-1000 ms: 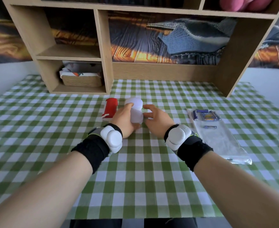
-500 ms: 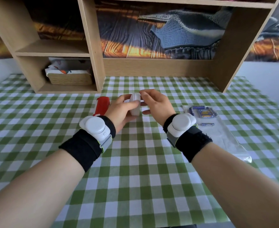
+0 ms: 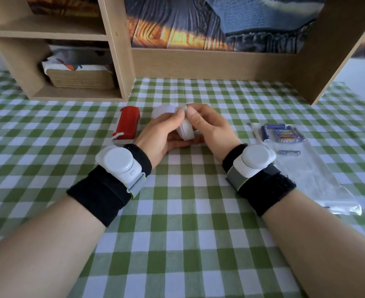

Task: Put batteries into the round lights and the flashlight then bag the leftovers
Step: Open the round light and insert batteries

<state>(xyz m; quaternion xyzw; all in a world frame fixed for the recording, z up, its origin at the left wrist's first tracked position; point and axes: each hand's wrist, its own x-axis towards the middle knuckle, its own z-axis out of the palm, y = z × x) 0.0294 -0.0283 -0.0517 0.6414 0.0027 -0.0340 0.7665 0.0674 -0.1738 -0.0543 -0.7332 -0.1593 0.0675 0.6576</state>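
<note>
Left hand [image 3: 162,134] and right hand [image 3: 207,127] both grasping white round light [image 3: 184,130], on edge above bench [image 3: 177,211]; red flashlight [image 3: 127,123] just left.

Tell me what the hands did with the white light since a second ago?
The left hand lifted one round light off the cloth toward the person, and the right hand joined in; now both hold it on edge, thumbs pinching its top. The second round light stayed on the cloth behind. The red flashlight, batteries and plastic bag stayed put.
</note>
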